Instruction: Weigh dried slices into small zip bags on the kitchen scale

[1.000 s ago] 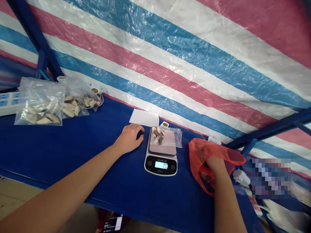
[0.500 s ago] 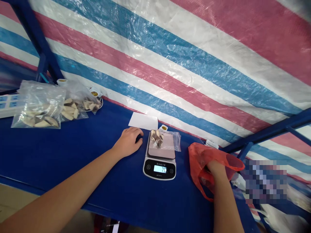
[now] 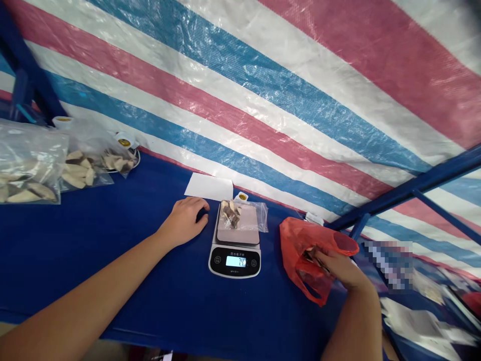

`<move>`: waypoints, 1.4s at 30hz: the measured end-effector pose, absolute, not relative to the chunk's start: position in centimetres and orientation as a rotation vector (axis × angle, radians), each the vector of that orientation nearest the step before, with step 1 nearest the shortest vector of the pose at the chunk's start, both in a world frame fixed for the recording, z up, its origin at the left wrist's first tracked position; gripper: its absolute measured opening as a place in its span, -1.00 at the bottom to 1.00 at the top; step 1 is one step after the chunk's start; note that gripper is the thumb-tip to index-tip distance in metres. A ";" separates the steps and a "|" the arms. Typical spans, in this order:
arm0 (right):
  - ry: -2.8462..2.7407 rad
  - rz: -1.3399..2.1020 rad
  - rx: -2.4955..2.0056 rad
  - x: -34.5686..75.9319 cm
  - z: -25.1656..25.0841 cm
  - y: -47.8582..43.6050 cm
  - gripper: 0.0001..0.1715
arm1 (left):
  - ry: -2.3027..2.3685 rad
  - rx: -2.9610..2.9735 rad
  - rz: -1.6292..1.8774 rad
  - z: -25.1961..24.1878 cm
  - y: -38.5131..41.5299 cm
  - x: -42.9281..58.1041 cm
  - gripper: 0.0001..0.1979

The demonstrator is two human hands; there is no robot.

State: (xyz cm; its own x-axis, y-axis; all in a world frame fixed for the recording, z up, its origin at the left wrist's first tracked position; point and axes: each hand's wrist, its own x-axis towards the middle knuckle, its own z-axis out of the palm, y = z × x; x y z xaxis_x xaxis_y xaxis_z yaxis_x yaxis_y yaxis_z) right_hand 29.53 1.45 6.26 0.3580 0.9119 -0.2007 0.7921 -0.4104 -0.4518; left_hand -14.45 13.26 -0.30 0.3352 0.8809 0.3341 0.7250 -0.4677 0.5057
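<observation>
My left hand (image 3: 188, 219) rests on the blue table just left of a digital kitchen scale (image 3: 236, 260), thumb apart from its loosely curved fingers, holding nothing. On the scale's plate lies a small clear zip bag (image 3: 250, 215) with dried slices (image 3: 230, 213), pale with dark edges. The lit display appears to read 7.4. To the right, my right hand (image 3: 336, 265) reaches into the mouth of a red plastic bag (image 3: 295, 240). Its fingers are closed on similar dark-edged dried slices (image 3: 313, 254); the fingertips are partly hidden.
Clear bags of larger slices (image 3: 28, 188) sit at the left on the blue table (image 3: 150, 296). White paper (image 3: 209, 187) lies behind the scale. A striped plastic sheet (image 3: 240, 115) hangs behind, with a blue metal bar (image 3: 409, 183) at the right.
My right hand has drawn partly back out of the red bag, and slices now show at its fingers. The view has shifted right; my left hand stays beside the scale.
</observation>
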 end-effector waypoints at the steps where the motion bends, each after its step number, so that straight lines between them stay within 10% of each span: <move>1: -1.495 0.801 -2.310 29.4 6.5 1.2 -0.59 | 1.443 2.335 0.841 -0.3 13.3 -14.4 -0.82; 8: -1.321 1.387 -1.945 30.2 7.1 -0.3 -0.44 | 1.450 2.342 0.825 -0.4 13.4 -14.5 -0.81; 25: -1.299 1.128 -1.715 20.8 4.7 6.8 -0.37 | 1.222 1.967 1.175 0.5 11.9 -13.4 -0.72; 42: -1.510 1.833 -1.448 19.0 7.0 10.5 -0.55 | 1.076 2.112 1.074 0.6 11.5 -13.2 -0.65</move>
State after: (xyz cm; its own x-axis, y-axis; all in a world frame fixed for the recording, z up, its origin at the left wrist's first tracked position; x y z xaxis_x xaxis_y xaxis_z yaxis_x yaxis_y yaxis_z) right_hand 19.00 10.50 7.03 -0.4117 0.7790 -0.4729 0.3150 -0.3653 -0.8760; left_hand -13.15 11.50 0.56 0.3658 0.8355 0.4100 0.4116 -0.5403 0.7339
